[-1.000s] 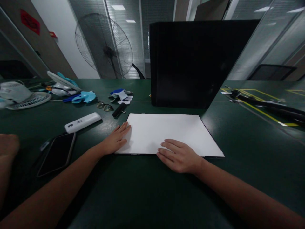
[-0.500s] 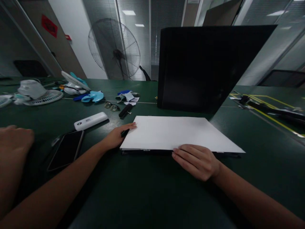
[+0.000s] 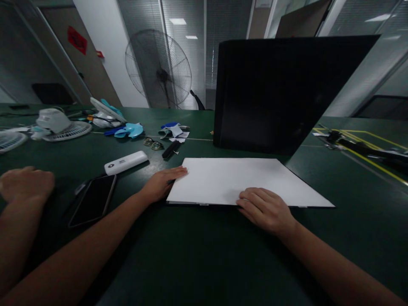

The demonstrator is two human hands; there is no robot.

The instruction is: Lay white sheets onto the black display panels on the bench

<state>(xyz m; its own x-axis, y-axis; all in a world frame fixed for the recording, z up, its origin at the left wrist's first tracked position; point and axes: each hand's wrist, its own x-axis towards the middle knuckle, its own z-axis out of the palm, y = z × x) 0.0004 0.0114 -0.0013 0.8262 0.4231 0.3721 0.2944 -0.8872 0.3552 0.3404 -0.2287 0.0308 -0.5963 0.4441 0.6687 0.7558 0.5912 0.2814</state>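
Note:
A white board [image 3: 242,178] lies flat on the dark green table [image 3: 197,255] in front of me. My left hand [image 3: 161,185] is at its left edge, index finger stretched over the corner and thumb lower, pinching the edge. My right hand [image 3: 267,210] rests on the near edge with its fingers bent on top of the board; its thumb is hidden.
A tall black panel [image 3: 270,93] stands just behind the board. To the left lie a dark phone [image 3: 94,199], a white bar-shaped device [image 3: 126,162], glasses [image 3: 153,144], a black marker [image 3: 170,149] and blue fan blades [image 3: 129,130]. Another person's hand [image 3: 25,185] rests at far left. A black rod [image 3: 366,146] lies at right.
Half a second ago the board's near edge was raised, showing a dark underside; now it lies flat again. The other person's hand has moved further into view at left.

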